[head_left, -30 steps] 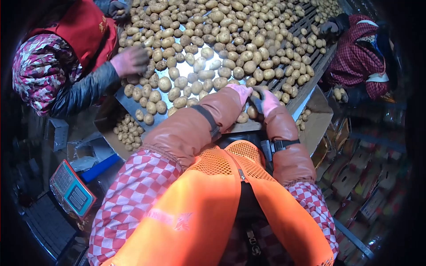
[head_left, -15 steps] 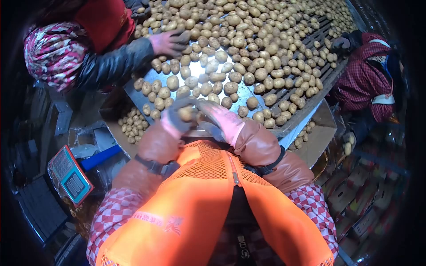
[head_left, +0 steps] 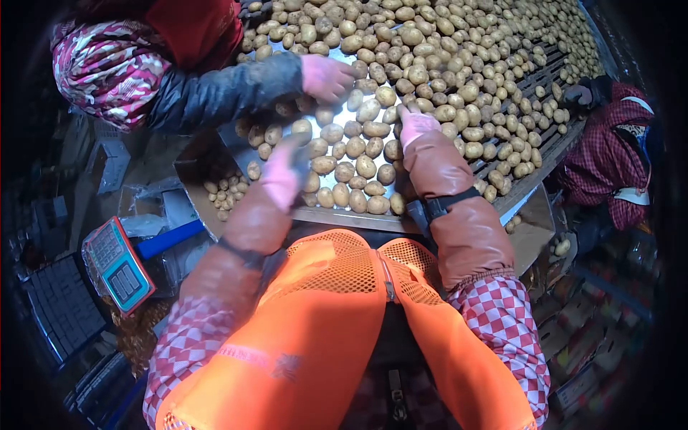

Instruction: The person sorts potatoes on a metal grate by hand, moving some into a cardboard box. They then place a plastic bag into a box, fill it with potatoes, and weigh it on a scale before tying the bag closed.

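Note:
Many potatoes point(head_left: 365, 167) lie on a shiny metal sorting surface point(head_left: 247, 154) in front of me. My left hand point(head_left: 285, 172), in a pink and grey glove, is over the left part of this surface beside the potatoes. Motion smears its fingers, and whether it holds a potato does not show. Farther forward, my right hand point(head_left: 418, 123) reaches in among the potatoes at the right of the bright patch. Its fingers point forward, apart, at the potatoes' edge; the tips are partly hidden.
At the upper left a co-worker's gloved hand point(head_left: 327, 77) reaches over the potatoes. Another person point(head_left: 602, 154) is at the right. Small potatoes fill a cardboard box point(head_left: 197, 168) at the left, near a scale point(head_left: 118, 265). Slatted bars point(head_left: 552, 89) carry potatoes at the right.
My hands were together at the front edge with a potato at the left one. Now they are apart, the right farther forward. The co-worker's hand has moved right.

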`<state>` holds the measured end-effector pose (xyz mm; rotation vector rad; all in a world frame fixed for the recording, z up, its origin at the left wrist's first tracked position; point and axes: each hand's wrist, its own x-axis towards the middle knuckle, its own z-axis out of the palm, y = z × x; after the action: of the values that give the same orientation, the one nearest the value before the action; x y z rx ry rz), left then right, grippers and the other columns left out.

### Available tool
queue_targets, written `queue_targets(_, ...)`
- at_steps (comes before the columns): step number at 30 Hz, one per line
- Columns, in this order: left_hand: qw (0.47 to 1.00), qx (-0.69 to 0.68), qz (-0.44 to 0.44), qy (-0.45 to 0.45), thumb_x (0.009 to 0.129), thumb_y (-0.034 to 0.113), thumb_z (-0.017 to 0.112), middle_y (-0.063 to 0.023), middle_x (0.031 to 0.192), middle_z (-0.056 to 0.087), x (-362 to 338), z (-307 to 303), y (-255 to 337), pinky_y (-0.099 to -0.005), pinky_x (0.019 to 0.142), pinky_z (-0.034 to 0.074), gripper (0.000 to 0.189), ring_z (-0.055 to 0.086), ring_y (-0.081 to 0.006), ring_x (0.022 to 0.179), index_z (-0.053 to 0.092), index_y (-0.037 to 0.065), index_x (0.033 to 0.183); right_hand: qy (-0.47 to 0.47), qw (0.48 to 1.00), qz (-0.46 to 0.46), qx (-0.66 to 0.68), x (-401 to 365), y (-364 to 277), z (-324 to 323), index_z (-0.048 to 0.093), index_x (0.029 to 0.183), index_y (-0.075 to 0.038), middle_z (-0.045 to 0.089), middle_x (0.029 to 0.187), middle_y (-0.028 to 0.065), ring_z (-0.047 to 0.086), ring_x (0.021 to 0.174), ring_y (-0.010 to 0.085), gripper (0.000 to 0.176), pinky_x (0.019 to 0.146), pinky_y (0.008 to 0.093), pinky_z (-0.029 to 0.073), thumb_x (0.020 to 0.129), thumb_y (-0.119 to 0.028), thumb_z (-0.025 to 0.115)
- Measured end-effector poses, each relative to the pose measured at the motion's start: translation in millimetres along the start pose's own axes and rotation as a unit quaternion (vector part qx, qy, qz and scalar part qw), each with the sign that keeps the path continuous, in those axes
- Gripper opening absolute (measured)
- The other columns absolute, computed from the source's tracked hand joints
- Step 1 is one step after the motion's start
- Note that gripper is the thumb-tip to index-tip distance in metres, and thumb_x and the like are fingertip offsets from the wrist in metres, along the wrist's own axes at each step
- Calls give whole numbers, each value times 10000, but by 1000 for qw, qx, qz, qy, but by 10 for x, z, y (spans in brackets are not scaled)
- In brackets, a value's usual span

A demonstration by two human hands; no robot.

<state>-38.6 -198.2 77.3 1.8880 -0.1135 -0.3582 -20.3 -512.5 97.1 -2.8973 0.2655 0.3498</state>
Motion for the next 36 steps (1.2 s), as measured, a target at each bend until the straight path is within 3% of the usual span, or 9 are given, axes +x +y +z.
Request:
queue_targets(4,878,441,64,-173,813,339,722,-209,1363,481,242,927,545,-543,1109,328,681,378,-450,1342,451,175,1415,-55,995,45,-70,150,12,107,612,1186,-95,558,1303,167,596,1139,368,304,951,462,489,915,-153,487)
queue_targets(11,940,193,133,-249,874,226,659,-175,1091,657,96,975,403,-424,940,477,351,607,-347,1089,640,108,1204,-102,987,112,50,-178,121,-4,575,1237,-123,552,1291,191,558,1196,375,349,1007,436,454,892,-172,565)
queue_targets(15,921,242,300,-57,868,186,641,-182,1093,648,468,831,323,-462,870,498,302,610,-381,1010,648,97,1157,-42,981,109,152,17,376,280,591,1292,-171,594,1258,178,563,1194,343,440,1012,409,455,855,-186,643)
queue_targets(20,912,398,81,-60,850,154,630,-190,1250,574,963,903,720,-475,898,493,363,597,-398,1069,610,104,1209,70,953,93,279,-297,455,235,655,1229,-148,681,1099,161,645,1066,290,336,910,349,510,905,-235,651)
queue_targets(23,887,447,-55,-101,897,154,500,-261,1370,471,1348,927,916,-473,985,478,403,558,-399,1199,570,100,1290,-10,738,154,656,-492,623,252,554,1324,-65,682,1064,142,650,1003,241,427,787,292,539,922,-172,649)
queue_targets(27,862,482,-106,-118,931,195,466,-248,1330,492,1656,1245,754,-490,983,481,357,570,-399,1187,593,94,1248,183,825,-105,524,-907,627,290,466,1401,-109,610,1211,106,633,988,230,463,729,287,554,974,-241,586)
queue_targets(31,862,476,-85,-151,904,177,510,-224,1298,505,1618,1140,924,-470,953,497,337,586,-387,1155,595,77,1214,-57,373,143,915,-1063,355,272,427,1438,-173,586,1212,79,599,902,192,468,632,244,513,1000,-281,555)
queue_targets(33,889,443,-51,-105,894,168,521,-229,1289,509,1502,1103,901,-474,940,499,331,592,-394,1133,598,68,1199,-91,384,161,905,-986,368,407,412,1445,-169,587,1186,88,580,848,169,490,589,225,489,992,-279,565)
queue_targets(36,959,280,8,-38,819,268,671,-225,1247,550,1010,1066,1018,-472,908,502,415,618,-421,1044,604,109,1197,-23,797,-17,603,-965,315,528,416,1442,-169,565,1257,101,555,1017,222,498,812,354,455,993,-365,500)
